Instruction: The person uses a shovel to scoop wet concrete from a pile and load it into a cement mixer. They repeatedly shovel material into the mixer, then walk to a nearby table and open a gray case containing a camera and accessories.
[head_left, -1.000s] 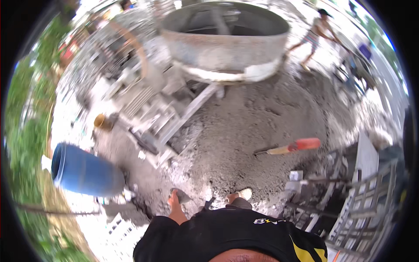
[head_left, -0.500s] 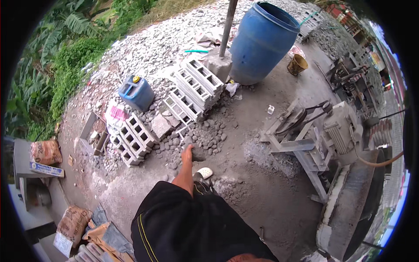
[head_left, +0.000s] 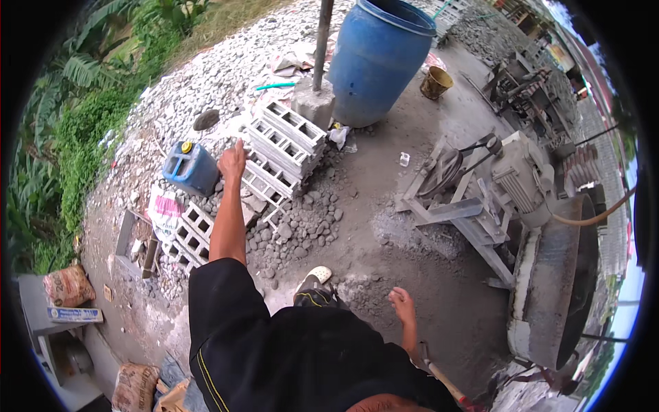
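My left hand reaches forward on an outstretched arm, beside the stacked hollow concrete blocks, and holds nothing; its fingers are loosely apart. Beyond it, a dark rounded stone shows against the pale gravel; whether it is in the air or lying there I cannot tell. A blue jerrycan with a yellow cap stands just left of the hand. My right hand hangs over the grey ground at my right side, fingers slightly bent and apart, with nothing in it.
A large blue barrel and a yellowish bucket stand ahead. Motor-driven machinery and a metal drum flank my right. Loose stones lie by the blocks. A wooden-handled tool is near my right arm.
My left hand has swung up and forward from the loose stones to beside the blocks. The dark stone now shows beyond it. My right hand has come into view.
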The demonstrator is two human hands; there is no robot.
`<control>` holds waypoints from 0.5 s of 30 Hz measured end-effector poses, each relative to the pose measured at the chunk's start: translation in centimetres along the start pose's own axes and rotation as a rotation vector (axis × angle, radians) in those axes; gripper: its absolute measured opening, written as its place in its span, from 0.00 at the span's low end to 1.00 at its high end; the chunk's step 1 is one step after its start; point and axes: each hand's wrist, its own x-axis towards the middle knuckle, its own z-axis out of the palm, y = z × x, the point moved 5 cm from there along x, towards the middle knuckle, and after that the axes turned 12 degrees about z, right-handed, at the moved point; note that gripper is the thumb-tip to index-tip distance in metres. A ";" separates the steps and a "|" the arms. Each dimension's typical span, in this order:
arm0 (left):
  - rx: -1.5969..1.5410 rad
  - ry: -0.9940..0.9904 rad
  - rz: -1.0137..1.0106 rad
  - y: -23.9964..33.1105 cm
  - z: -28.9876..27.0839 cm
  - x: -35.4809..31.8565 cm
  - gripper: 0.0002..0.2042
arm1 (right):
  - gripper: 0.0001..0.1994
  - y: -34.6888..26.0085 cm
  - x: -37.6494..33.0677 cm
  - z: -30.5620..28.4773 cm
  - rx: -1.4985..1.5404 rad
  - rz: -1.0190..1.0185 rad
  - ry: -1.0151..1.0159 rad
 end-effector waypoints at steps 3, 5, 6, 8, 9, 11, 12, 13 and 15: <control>0.047 -0.392 0.152 -2.5 13.4 -8.0 0.17 | 0.22 8.3 -0.9 4.4 -0.153 -0.002 -0.063; -0.005 -0.767 0.136 -1.1 20.4 -18.3 0.30 | 0.22 12.9 -3.6 6.7 -0.357 0.029 -0.146; 0.097 -0.989 0.215 -1.8 24.4 -22.4 0.38 | 0.22 14.4 -4.9 7.5 -0.496 0.028 -0.231; 0.183 -1.233 0.672 3.5 30.9 -31.5 0.39 | 0.23 21.0 -5.3 7.8 0.065 0.091 -0.090; 0.129 -1.443 0.773 8.1 32.3 -34.9 0.30 | 0.20 22.6 -6.4 7.5 0.101 0.153 0.022; -0.111 -1.459 1.095 17.9 33.1 -41.0 0.24 | 0.16 24.4 -9.5 6.3 -0.266 0.130 0.281; -0.122 -1.528 1.212 23.4 31.1 -43.3 0.24 | 0.16 26.1 -10.5 7.1 -0.410 0.135 0.316; -0.139 -1.590 1.308 28.2 28.5 -45.0 0.23 | 0.16 27.6 -11.7 8.3 -0.300 0.114 0.405; -0.117 -1.599 1.393 33.9 26.5 -45.6 0.23 | 0.17 29.5 -13.7 11.3 -0.057 0.171 0.524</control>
